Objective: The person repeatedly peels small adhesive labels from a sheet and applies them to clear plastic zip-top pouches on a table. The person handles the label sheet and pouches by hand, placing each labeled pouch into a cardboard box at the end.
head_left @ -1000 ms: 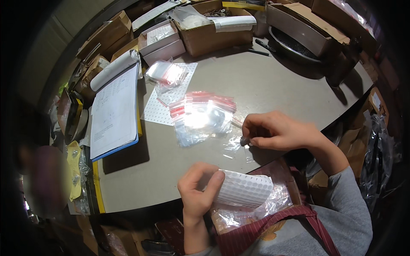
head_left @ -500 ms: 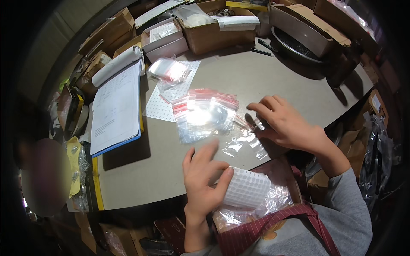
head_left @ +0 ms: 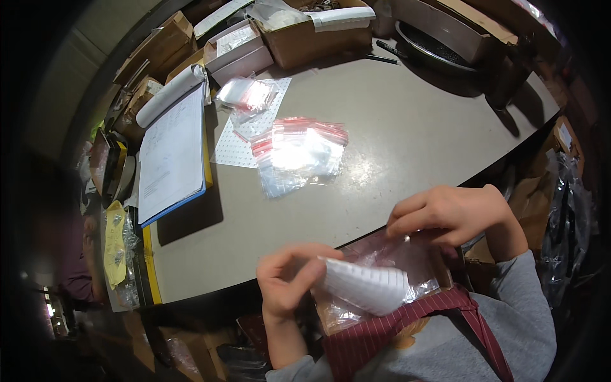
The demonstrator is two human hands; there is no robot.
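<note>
Low at the near table edge, my left hand (head_left: pixel 289 280) pinches a white sheet of round stickers (head_left: pixel 363 284), which is bent and blurred by motion. To its right, my right hand (head_left: pixel 449 216) has its fingers curled around a clear plastic bag (head_left: pixel 382 249), hard to make out, over an open box (head_left: pixel 436 264) at my lap. Shiny clear bags lie inside this box, partly hidden by the sheet. Farther off on the table lies a fanned stack of clear zip bags (head_left: pixel 296 156) with red strips, apart from both hands.
Behind the stack, more small bags (head_left: pixel 245 95) lie on a dotted white sheet (head_left: pixel 232 149). A blue clipboard with papers (head_left: pixel 172 153) is at the left. Cardboard boxes (head_left: pixel 315 38), a dark round tray (head_left: pixel 439 48) and black pens (head_left: pixel 385 54) line the back.
My right hand has come from the tabletop down to the near edge, and the loose clear bag is gone from the table. My left hand has drawn back lower, tilting the sticker sheet.
</note>
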